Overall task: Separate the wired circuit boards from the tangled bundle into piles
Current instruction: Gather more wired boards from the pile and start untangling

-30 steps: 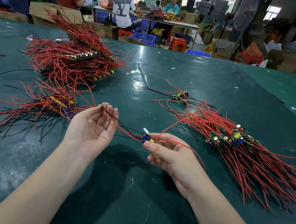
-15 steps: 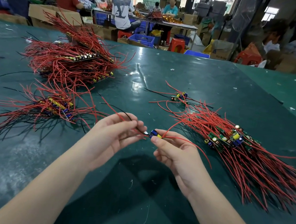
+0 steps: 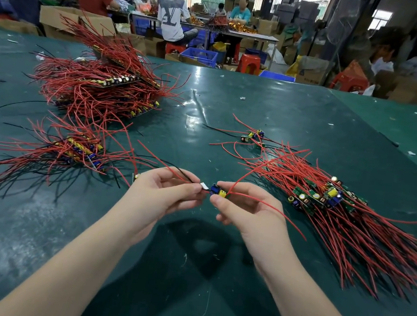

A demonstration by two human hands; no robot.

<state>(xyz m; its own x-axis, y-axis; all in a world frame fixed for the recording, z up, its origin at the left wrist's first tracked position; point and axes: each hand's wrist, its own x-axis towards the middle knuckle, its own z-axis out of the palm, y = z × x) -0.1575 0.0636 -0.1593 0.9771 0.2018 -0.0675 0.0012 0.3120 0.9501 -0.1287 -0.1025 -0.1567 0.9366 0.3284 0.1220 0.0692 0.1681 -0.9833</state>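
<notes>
- You get bright, even overhead light, with white glare on the green table (image 3: 233, 104).
- Your forearms cast soft dark shadows below.
- Wide-angle bending curves the edges; the background workers look slightly blurred.

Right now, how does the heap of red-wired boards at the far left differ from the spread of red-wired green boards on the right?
The far-left heap of red-wired boards is stacked high in layers, its wires fanning many ways. The right-hand spread of red-wired green boards lies low and loose, its wires mostly trailing one way, toward the near right. The heap's boards look packed in rows; the spread's lie jumbled. Both rest on the dark green table and carry mostly red wires.
</notes>
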